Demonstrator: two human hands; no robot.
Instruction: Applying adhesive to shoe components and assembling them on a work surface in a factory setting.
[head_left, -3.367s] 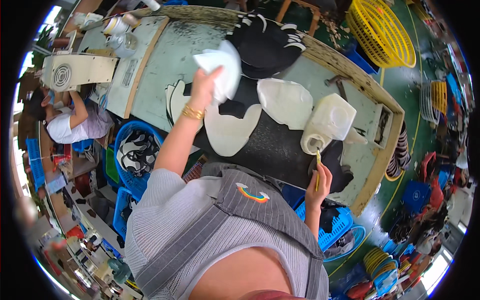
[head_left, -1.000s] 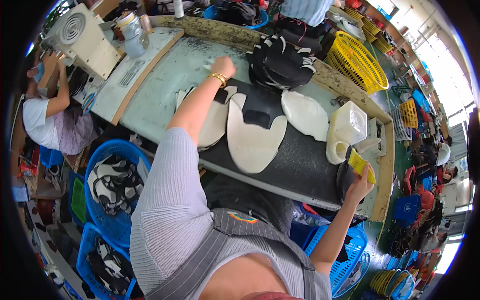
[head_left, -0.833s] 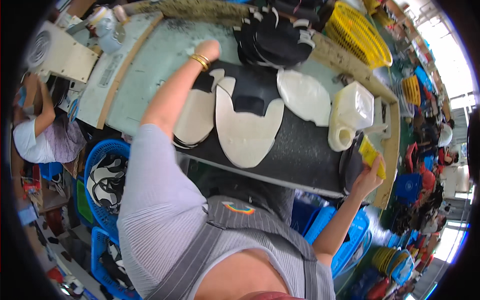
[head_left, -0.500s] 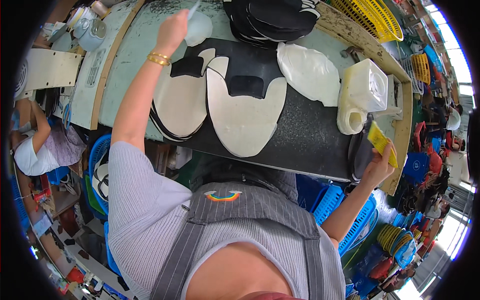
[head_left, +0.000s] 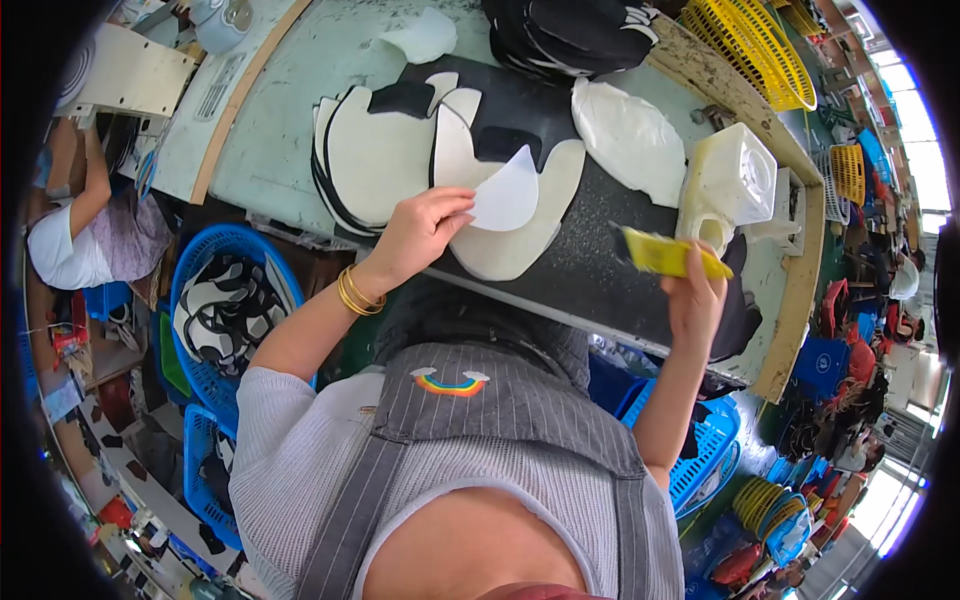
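Observation:
My left hand (head_left: 422,232) pinches a small white curved cut piece (head_left: 507,194) over a larger white shoe-shaped piece (head_left: 506,205) lying on the black mat (head_left: 590,265). Gold bangles ring that wrist. My right hand (head_left: 695,296) holds a yellow brush (head_left: 664,254) with its bristle end toward the left, above the mat's right part, near a white plastic jug (head_left: 728,188). A second white and black shoe piece (head_left: 372,164) lies to the left of the first.
A stack of black pieces (head_left: 572,35) and another white piece (head_left: 628,137) lie further back on the pale green table (head_left: 270,120). Yellow baskets (head_left: 752,50) stand at the back right. Blue baskets (head_left: 222,305) sit below left, next to a seated person (head_left: 85,232).
My left hand has come back from the far side of the table with a small white piece and now holds it over the shoe piece. My right hand has raised the brush.

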